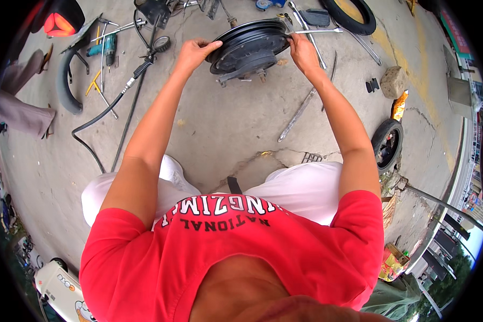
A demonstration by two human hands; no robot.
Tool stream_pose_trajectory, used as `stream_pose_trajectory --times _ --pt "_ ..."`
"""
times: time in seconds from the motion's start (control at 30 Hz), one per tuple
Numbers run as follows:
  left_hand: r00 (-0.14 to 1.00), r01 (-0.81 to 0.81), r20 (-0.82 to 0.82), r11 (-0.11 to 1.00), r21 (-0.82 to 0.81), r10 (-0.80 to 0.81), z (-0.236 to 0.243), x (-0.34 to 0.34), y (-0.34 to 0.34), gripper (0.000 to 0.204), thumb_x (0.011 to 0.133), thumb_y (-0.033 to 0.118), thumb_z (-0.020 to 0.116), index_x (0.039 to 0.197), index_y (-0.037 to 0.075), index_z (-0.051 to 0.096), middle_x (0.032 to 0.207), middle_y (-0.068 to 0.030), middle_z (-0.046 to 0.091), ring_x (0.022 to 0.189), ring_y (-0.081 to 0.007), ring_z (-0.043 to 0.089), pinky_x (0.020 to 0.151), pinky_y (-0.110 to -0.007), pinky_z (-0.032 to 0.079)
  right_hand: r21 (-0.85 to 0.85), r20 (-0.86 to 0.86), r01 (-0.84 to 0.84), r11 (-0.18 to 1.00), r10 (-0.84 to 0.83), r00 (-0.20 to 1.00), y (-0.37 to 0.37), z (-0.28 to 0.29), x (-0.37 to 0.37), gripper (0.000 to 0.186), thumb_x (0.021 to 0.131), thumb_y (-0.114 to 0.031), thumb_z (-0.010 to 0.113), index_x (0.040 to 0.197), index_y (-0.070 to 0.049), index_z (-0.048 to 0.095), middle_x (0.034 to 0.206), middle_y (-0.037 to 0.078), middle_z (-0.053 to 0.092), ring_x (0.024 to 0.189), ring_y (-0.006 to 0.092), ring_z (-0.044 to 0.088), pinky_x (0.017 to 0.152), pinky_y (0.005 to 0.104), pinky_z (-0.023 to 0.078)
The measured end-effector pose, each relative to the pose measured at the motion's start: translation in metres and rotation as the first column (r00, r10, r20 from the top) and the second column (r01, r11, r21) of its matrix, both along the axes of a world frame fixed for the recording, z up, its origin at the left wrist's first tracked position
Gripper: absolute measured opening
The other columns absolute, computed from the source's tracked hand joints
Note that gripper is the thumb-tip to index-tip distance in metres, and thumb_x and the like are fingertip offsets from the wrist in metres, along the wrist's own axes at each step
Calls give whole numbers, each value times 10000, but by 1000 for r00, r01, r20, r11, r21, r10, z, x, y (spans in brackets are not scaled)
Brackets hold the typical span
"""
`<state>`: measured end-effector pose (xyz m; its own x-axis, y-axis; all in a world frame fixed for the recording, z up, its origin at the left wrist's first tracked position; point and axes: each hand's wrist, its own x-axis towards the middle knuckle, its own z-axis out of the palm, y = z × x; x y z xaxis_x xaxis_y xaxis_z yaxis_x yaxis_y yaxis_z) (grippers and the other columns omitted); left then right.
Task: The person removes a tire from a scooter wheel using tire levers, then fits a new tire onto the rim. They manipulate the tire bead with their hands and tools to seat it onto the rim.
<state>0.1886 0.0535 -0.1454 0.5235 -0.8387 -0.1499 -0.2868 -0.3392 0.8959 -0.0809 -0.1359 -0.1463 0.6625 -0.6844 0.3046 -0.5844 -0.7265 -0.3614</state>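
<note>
A black wheel rim with a hub in its middle (250, 53) stands tilted on the concrete ahead of me. My left hand (195, 55) grips the rim's left edge, thumb laid along it. On the opposite edge, my right hand (304, 52) is closed round the rim. A silver wrench (322, 31) shows just beyond my right fingers; whether it touches them I cannot tell. Between my right forearm and the wheel, a long metal bar (297, 116) lies on the ground.
Left of the wheel lie a teal power drill (110, 47), a black hose with a gauge (161, 44) and a curved black fender (64, 83). Rightward are a tyre (361, 27), a stone block (394, 82) and a smaller tyre (379, 140). Another person's legs (24, 114) stand far left.
</note>
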Motion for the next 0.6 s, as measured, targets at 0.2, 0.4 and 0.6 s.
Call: stream_pose_trajectory --times 0.2,0.4,0.6 --pt "975 178 -124 981 -75 -186 9 -10 -1 434 747 390 789 942 8 725 899 -81 699 828 -157 624 748 -305 486 -76 35 16 997 -13 999 -11 2 -5 148 836 -76 559 956 3 596 996 215 620 942 406 590 811 472 478" --pt "953 304 -1 952 -16 -304 23 -27 -17 439 757 401 783 932 4 719 853 -86 689 821 -156 612 738 -311 480 -128 -67 -43 991 35 997 6 35 4 264 770 40 518 1027 8 566 1036 224 594 947 413 580 826 468 475" --pt "900 351 -229 929 -121 -370 24 -54 -27 447 832 427 710 967 1 707 894 -110 690 867 -176 631 776 -299 498 -79 -187 -33 996 17 982 -13 33 -21 299 786 43 494 1058 -24 598 1057 228 615 986 413 585 827 477 478"
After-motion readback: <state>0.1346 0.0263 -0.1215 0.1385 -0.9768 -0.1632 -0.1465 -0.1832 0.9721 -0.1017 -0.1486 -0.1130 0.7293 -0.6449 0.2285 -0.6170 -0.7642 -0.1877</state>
